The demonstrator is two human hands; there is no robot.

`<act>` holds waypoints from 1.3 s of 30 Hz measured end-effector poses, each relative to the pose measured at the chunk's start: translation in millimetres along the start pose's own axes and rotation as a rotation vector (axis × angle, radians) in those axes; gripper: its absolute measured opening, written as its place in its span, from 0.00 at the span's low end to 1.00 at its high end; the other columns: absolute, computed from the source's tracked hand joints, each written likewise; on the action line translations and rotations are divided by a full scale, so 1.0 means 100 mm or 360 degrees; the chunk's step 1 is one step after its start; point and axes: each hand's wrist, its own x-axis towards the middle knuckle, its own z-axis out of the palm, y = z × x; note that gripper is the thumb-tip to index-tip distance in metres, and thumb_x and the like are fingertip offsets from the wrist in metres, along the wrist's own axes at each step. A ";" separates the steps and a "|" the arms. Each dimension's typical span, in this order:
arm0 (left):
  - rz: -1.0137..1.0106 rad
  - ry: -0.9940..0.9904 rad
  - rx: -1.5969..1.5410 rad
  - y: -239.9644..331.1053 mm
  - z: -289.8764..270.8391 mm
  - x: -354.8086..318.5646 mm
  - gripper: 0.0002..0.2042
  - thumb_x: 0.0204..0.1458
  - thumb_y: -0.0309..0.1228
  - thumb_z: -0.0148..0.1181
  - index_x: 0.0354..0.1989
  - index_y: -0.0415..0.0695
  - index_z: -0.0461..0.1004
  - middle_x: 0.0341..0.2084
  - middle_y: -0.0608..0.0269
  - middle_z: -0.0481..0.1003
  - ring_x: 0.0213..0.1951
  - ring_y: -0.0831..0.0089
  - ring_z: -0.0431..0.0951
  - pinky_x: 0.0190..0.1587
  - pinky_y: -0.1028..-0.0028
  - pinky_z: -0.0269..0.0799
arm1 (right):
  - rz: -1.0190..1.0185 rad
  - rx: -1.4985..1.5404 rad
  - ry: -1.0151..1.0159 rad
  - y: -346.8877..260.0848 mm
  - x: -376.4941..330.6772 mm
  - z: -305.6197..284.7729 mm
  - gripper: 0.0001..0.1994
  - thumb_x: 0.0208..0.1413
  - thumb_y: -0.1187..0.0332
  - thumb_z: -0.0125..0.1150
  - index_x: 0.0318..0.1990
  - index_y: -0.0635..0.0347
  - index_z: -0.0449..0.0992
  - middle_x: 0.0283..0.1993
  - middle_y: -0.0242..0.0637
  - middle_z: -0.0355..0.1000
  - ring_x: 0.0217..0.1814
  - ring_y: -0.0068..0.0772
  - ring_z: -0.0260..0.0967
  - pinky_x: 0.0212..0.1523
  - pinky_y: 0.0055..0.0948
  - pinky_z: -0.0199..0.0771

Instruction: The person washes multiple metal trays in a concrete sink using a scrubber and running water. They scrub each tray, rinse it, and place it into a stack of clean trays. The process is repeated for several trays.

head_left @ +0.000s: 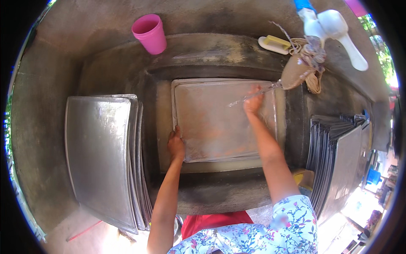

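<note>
A flat metal baking tray [220, 118] lies on top of others in the concrete sink [165, 97], its surface wet and streaked. My left hand [176, 144] grips its left edge, thumb along the rim. Towards the tray's upper right, my right hand [254, 101] presses on the surface with its fingers bent in. Whatever is under those fingers is hidden. A thin stream of water [253, 96] crosses in front of this hand, coming from a cloth bag [295, 72] tied on the white tap [315, 25].
Several metal trays [99, 152] lean in a stack at the left. Another tight stack of trays [325, 152] stands at the right. On the back ledge are a pink plastic cup [151, 36] and a white and yellow scrub brush [275, 44]. A white lever [353, 51] sticks out beside the tap.
</note>
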 end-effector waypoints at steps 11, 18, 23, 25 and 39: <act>-0.0055 -0.0155 -0.0048 -0.07 -0.02 0.04 0.29 0.42 0.19 0.54 0.57 0.54 0.65 0.39 0.53 0.71 0.40 0.55 0.74 0.40 0.61 0.71 | -0.1087 0.0543 -0.0889 -1.54 -1.18 -0.09 0.19 0.56 0.72 0.44 0.55 0.67 0.65 0.61 0.50 0.58 0.67 0.50 0.50 0.65 0.44 0.51; 0.0004 -0.0041 -0.0004 -0.07 0.04 0.02 0.28 0.44 0.21 0.55 0.58 0.52 0.64 0.38 0.53 0.71 0.39 0.55 0.74 0.39 0.61 0.72 | -0.0808 0.0064 -0.0267 -1.28 -0.21 0.59 0.21 0.58 0.71 0.40 0.59 0.65 0.61 0.63 0.48 0.57 0.66 0.54 0.50 0.66 0.46 0.48; 0.0003 -0.0005 -0.0101 -0.04 -0.01 0.01 0.28 0.43 0.21 0.57 0.57 0.52 0.64 0.37 0.54 0.72 0.39 0.55 0.74 0.39 0.62 0.72 | -0.1136 0.0420 -0.0780 -2.13 -1.05 0.34 0.21 0.50 0.68 0.51 0.53 0.64 0.67 0.59 0.47 0.62 0.63 0.52 0.56 0.63 0.47 0.53; 0.0010 -0.0026 -0.0139 -0.04 -0.04 0.01 0.29 0.43 0.21 0.58 0.58 0.51 0.64 0.36 0.53 0.73 0.39 0.55 0.74 0.39 0.62 0.71 | -0.1217 0.0345 -0.0876 -1.89 -1.35 -0.21 0.22 0.49 0.68 0.52 0.53 0.63 0.67 0.59 0.47 0.62 0.63 0.53 0.55 0.63 0.47 0.53; 0.0151 -0.0069 -0.0104 -0.20 0.02 0.08 0.27 0.46 0.26 0.58 0.59 0.51 0.63 0.31 0.48 0.74 0.36 0.52 0.75 0.39 0.60 0.71 | -0.1580 0.0327 -0.0903 -1.24 -1.62 -0.79 0.21 0.50 0.73 0.46 0.54 0.64 0.67 0.61 0.48 0.60 0.66 0.49 0.53 0.65 0.44 0.52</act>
